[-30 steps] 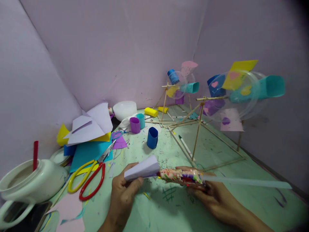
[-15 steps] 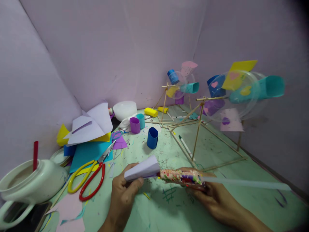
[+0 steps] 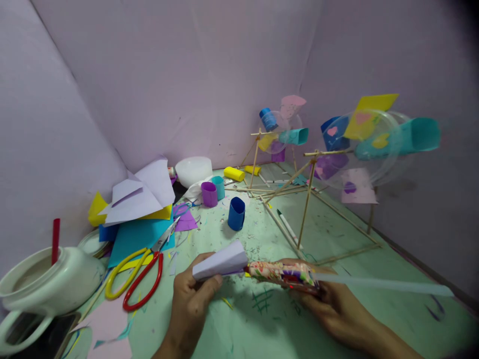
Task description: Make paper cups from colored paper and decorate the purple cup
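Observation:
My left hand (image 3: 190,299) is closed on a folded pale lilac paper piece (image 3: 220,262), thumb pressed under it. My right hand (image 3: 329,304) grips a tool with a floral-patterned handle (image 3: 282,272); its tip meets the lilac paper's right end. A long pale paper strip (image 3: 381,285) runs from my right hand out to the right. Both hands hover low over the green table (image 3: 262,319).
Yellow and red scissors (image 3: 136,271) lie left of my hands beside a heap of coloured paper (image 3: 138,209). A white jug (image 3: 41,284) stands at the far left. Blue (image 3: 236,213) and purple (image 3: 208,193) paper rolls stand behind. Stick-framed pinwheel models (image 3: 359,144) fill the right.

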`<state>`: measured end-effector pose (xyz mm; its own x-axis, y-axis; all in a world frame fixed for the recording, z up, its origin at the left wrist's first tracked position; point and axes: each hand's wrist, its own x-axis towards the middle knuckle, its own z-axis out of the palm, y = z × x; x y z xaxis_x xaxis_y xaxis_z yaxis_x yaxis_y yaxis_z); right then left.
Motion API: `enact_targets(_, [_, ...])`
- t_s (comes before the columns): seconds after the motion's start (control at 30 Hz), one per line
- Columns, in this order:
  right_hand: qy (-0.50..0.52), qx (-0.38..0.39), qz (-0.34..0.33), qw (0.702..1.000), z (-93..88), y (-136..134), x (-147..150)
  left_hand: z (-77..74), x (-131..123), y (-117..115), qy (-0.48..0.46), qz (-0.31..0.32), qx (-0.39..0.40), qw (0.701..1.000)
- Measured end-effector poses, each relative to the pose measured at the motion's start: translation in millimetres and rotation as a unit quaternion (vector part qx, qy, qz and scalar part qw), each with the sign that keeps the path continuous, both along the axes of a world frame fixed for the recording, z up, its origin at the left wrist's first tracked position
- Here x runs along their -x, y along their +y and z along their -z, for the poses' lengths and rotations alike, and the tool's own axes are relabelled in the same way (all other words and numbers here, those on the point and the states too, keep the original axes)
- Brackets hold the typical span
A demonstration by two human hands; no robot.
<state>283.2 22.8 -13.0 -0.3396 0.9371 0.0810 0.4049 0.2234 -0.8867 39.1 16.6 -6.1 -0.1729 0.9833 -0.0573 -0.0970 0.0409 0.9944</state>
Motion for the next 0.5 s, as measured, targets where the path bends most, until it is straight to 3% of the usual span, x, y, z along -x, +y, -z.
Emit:
enact_targets(0.23, [-0.007,0.007,0.013,1.000,10.1,-0.2,-3.0,-0.6,0.3,-0.1,0.009,0.003,-0.003,1.000])
enact_targets(0.5, [0.053,0.043,0.033,0.997,0.5,0.3,2.5,-7.3,-2.8,-1.4,0.014,-0.003,0.009,1.000])
